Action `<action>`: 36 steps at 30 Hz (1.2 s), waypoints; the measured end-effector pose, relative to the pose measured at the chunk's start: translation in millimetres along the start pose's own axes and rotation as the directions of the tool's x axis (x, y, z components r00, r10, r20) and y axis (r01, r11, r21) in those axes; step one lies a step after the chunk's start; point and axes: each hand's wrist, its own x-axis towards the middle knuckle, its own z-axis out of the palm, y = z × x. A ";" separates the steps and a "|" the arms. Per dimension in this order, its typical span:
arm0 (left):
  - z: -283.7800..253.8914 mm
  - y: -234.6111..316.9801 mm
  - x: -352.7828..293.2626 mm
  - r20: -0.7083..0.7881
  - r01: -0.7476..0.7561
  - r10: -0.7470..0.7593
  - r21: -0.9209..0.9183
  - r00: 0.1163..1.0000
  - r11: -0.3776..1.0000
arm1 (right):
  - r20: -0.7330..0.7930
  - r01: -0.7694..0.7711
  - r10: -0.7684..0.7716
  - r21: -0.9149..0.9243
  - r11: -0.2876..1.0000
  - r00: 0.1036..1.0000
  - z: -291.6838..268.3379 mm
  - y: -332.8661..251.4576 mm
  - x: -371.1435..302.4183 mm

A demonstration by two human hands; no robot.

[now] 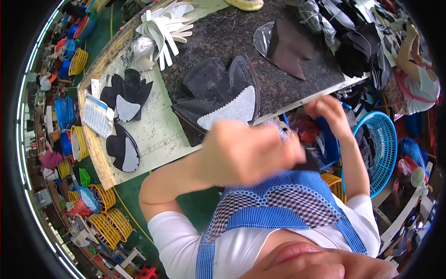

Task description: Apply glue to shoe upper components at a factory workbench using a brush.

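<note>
My left hand (253, 151) is in front of my apron, at the near edge of the table, and smeared by motion. A small dark piece (309, 162) shows just beneath its fingertips; I cannot tell if it is held. Raised near the table's right front edge, my right hand (329, 111) has its fingers curled in, and whatever they may pinch is hidden. Just beyond my left hand lies a stack of black shoe-upper pieces (211, 79). A grey-white lining piece with a zigzag edge (234, 109) rests on the stack.
The dark stone slab (209, 37) also carries a brown piece (290, 49). White strips (165, 28) and smaller black cut pieces (125, 90) lie to the left. A blue basket (388, 149) stands at my right. Another person (416, 83) works at the far right.
</note>
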 end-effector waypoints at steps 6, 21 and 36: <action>-8.7 -49.3 -1.6 -0.296 0.527 -0.734 -0.540 0.612 0.657 | 0.068 0.431 -0.433 0.038 0.901 0.899 80.1 -98.1 52.8; -12.1 -55.9 -2.5 -0.062 0.095 -0.920 -0.990 0.386 0.107 | 0.113 -0.030 -0.189 0.919 0.394 0.975 78.9 -76.3 76.8; 44.0 19.7 -121.3 -0.307 0.641 -0.860 -0.574 0.409 0.510 | 0.009 0.280 -0.284 0.145 0.949 0.959 108.6 -66.1 43.8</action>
